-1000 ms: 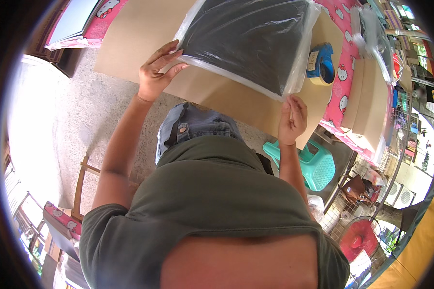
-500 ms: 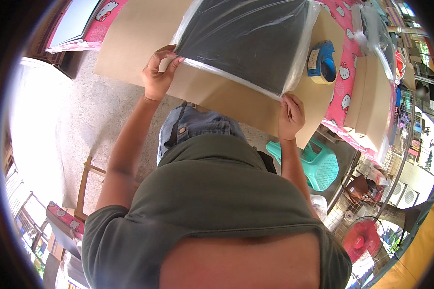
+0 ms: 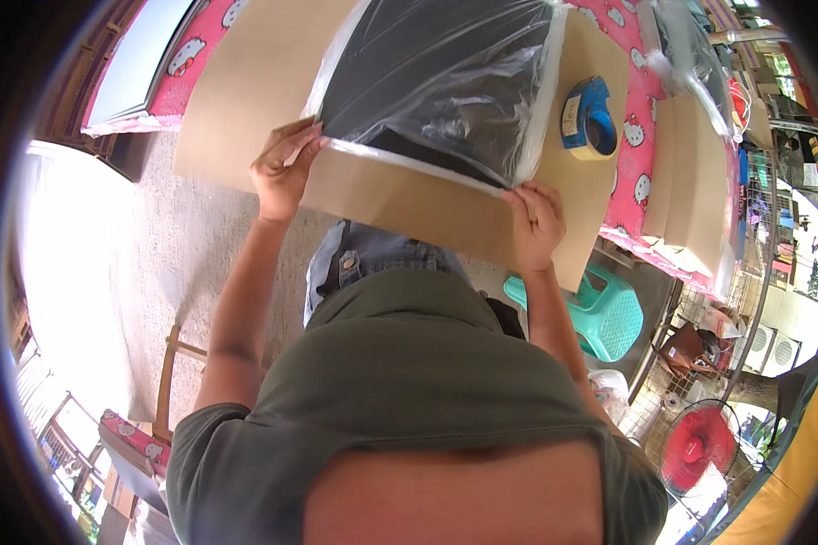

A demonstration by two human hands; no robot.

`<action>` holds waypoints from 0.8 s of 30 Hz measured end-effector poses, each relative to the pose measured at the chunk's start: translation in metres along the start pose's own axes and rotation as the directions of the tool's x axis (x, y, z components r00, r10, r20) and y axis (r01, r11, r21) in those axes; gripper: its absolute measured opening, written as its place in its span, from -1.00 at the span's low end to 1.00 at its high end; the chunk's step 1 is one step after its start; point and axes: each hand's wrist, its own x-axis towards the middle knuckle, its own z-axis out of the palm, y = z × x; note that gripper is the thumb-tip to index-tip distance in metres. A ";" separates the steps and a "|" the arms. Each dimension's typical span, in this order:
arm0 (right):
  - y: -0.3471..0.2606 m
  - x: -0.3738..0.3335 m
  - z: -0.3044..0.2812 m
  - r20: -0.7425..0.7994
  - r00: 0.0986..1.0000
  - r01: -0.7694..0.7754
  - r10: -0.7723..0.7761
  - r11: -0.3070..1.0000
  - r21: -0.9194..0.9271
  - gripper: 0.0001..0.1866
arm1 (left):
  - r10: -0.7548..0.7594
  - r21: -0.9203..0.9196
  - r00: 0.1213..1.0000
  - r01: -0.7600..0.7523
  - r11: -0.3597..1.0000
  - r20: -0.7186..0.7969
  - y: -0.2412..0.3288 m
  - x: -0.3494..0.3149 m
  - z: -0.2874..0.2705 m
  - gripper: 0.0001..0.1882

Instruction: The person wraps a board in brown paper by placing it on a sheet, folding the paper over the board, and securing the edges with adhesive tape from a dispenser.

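A dark flat panel [image 3: 382, 54] lies on a brown cardboard sheet [image 3: 245, 82], covered by clear plastic film [image 3: 482, 109] that shows wrinkles and glare. The film's whitish edges run along the panel's sides. My left hand [image 3: 284, 173] pinches the film at the near left corner, thumb against fingers. At the near right corner my right hand [image 3: 534, 218] grips the same film between thumb and fingers. A blue tape dispenser [image 3: 589, 118] with a roll of tape stands on the cardboard, right of the panel.
Pink patterned cloth [image 3: 629, 173] covers the table, with folded cardboard [image 3: 691, 182] and plastic-wrapped items [image 3: 686, 54] on its right. Another flat panel [image 3: 141, 68] lies at the far left. Below are a green stool [image 3: 604, 313], a red fan [image 3: 698, 447] and a wooden frame [image 3: 166, 381].
Both hands, still gripping the film, have shifted slightly left and nearer to me. More wrinkles and glare now show in the film near my right hand. The view has tilted a little.
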 end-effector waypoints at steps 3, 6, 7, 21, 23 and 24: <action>0.010 -0.014 -0.009 -0.008 0.998 -0.060 0.060 0.998 0.011 -0.85 | -0.024 0.120 0.999 0.027 0.992 -0.022 0.005 -0.004 0.001 -0.79; 0.020 -0.026 -0.018 0.013 0.990 -0.143 0.142 0.990 0.005 -0.86 | 0.094 0.325 0.995 -0.097 0.941 0.024 0.010 -0.001 -0.001 -0.65; 0.016 -0.022 -0.023 0.024 0.992 -0.125 0.125 0.992 -0.005 -0.87 | 0.169 0.357 0.984 -0.176 0.918 0.051 0.020 0.002 -0.001 -0.59; 0.007 0.079 -0.034 0.078 0.996 0.050 -0.046 0.997 -0.056 -0.66 | 0.406 0.474 0.837 -0.544 0.692 0.368 0.104 0.024 0.059 -0.05; -0.021 0.065 -0.027 0.270 0.958 0.144 -0.093 0.974 -0.174 -0.61 | 0.346 0.533 0.830 -0.549 0.645 0.437 0.104 0.022 0.052 -0.05; -0.024 0.059 -0.026 0.299 0.948 0.163 -0.111 0.974 -0.158 -0.61 | 0.312 0.557 0.826 -0.551 0.621 0.469 0.105 0.022 0.049 -0.05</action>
